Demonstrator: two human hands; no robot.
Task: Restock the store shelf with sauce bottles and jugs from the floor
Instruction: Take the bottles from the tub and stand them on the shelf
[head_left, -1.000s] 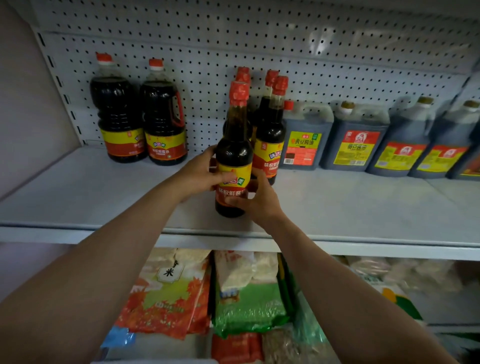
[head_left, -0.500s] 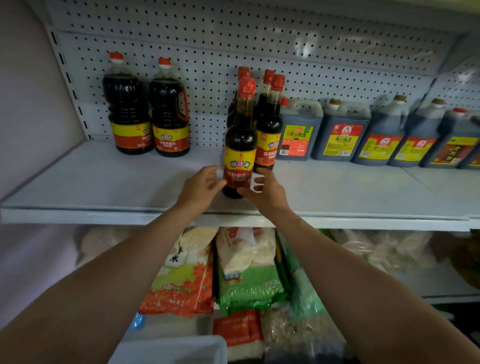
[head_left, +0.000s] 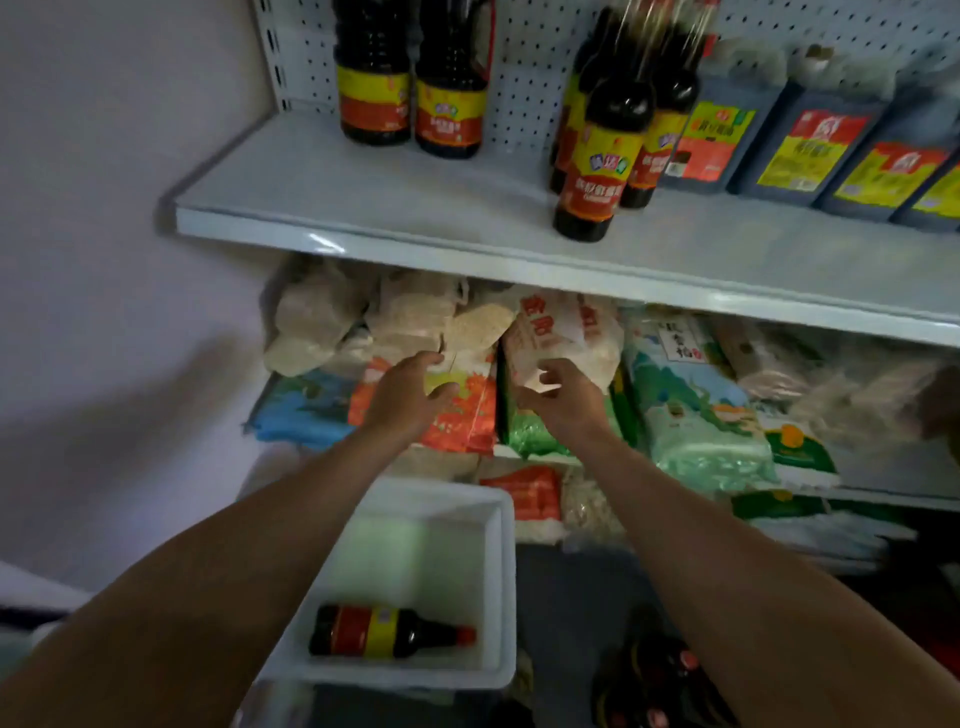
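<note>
White plastic bin (head_left: 496, 582) sat on the floor (head_left: 566, 613) below the shelving, holding one sauce bottle (head_left: 384, 631) on its side, red cap pointing right, red and yellow label up. More dark bottles with red caps (head_left: 670, 680) stood on the floor right of the bin, too dim to count.

Upper shelf (head_left: 415, 208) carried the stock. Two large dark sauce jugs (head_left: 410, 88) stood at the left, side by side against the pegboard (head_left: 524, 104). A cluster of slim sauce bottles came next, the front bottle (head_left: 597, 156) standing upright nearest the shelf edge, touching the ones behind it. A row of grey square jugs (head_left: 810, 140) with yellow and red labels ran off to the right, just beside the cluster.

Lower shelf was packed with bagged rice and grain: an orange-printed bag (head_left: 467, 410), a green bag (head_left: 535, 431) beside it, a pale green and white bag (head_left: 696, 415) further right, clear sacks piled behind.

Left hand (head_left: 410, 395) was out in front of the orange bag, fingers loosely spread, holding nothing. Right hand (head_left: 563, 397) was level with it in front of the green bag, fingers relaxed and slightly curled, also holding nothing. Both forearms reached forward over the bin, hands near each other but apart, well below the upper shelf.
</note>
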